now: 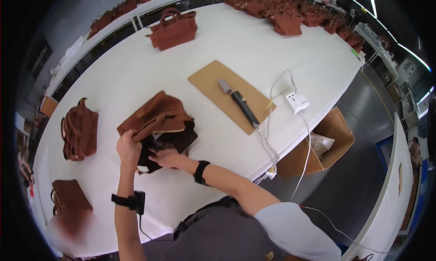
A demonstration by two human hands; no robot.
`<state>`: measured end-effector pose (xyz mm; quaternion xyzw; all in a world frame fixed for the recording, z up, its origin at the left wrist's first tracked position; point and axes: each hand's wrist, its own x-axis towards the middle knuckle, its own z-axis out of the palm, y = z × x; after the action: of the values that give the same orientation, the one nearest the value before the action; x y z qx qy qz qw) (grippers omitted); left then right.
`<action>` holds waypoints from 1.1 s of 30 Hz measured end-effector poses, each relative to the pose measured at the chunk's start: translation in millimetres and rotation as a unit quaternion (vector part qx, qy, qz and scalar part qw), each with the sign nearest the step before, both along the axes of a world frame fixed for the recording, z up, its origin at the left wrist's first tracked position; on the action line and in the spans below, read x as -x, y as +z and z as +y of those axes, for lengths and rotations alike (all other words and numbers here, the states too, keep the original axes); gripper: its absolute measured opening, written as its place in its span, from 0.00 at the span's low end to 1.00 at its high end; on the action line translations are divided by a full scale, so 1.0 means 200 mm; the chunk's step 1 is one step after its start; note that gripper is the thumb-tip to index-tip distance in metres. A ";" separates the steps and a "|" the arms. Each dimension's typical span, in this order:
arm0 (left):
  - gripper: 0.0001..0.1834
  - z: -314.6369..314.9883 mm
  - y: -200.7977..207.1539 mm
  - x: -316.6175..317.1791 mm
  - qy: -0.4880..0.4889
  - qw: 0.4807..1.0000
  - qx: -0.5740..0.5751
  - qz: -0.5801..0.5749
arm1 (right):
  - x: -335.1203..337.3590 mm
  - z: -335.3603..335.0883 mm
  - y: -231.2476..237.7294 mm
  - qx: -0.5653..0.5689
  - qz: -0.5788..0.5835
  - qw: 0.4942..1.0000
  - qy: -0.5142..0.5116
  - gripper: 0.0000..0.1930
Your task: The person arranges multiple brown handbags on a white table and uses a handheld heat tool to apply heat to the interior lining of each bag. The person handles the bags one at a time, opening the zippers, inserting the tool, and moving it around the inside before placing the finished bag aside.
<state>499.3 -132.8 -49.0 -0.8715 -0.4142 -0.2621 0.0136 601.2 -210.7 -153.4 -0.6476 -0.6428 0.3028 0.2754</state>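
A brown handbag (152, 113) with a dark lining lies tilted on the white table in front of me, its mouth toward me. My left hand (129, 148) is closed on the bag's near left side, by a brown strap or handle. Inside the opening, against the dark lining, is my right hand (167, 157). Its fingers are bent around something dark that I cannot make out, and their tips are partly hidden. A small pale patch and a light-coloured zip edge show inside the mouth.
A heat tool with a flat metal tip (238, 102) rests on a brown board (211, 81), its cord running to a white power strip (297, 102). More brown bags stand left (81, 131) and at the back (175, 32). An open cardboard box (338, 143) is beside the table.
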 end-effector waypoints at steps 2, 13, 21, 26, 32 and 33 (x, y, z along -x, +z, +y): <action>0.08 0.02 0.04 -0.06 0.031 0.999 0.031 0.016 | -0.02 -0.14 -0.13 -0.041 -0.084 0.986 0.139 0.28; 0.08 -0.10 0.20 -0.08 0.042 0.989 0.118 0.080 | 0.05 -0.05 -0.12 -0.086 -0.009 0.996 -0.003 0.18; 0.11 -0.15 0.15 -0.03 0.039 0.988 0.102 0.106 | 0.01 -0.17 -0.02 -0.049 -0.046 0.997 0.037 0.21; 0.11 -0.17 0.20 -0.10 0.055 0.986 0.121 0.099 | -0.38 -0.23 -0.26 -0.221 -0.264 0.920 -0.186 0.16; 0.10 -0.11 0.21 -0.09 0.087 0.986 0.119 0.075 | -0.79 -0.49 0.12 -0.310 -0.243 0.853 -0.344 0.11; 0.09 -0.12 0.23 -0.10 0.087 0.986 0.121 0.071 | -0.92 -0.52 0.07 -0.249 -0.320 0.827 -0.390 0.12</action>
<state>518.9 -156.8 -2.8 -0.8438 -0.5152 -0.1451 -0.0397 785.9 -315.6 -139.2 -0.8143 -0.4428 -0.2238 0.3012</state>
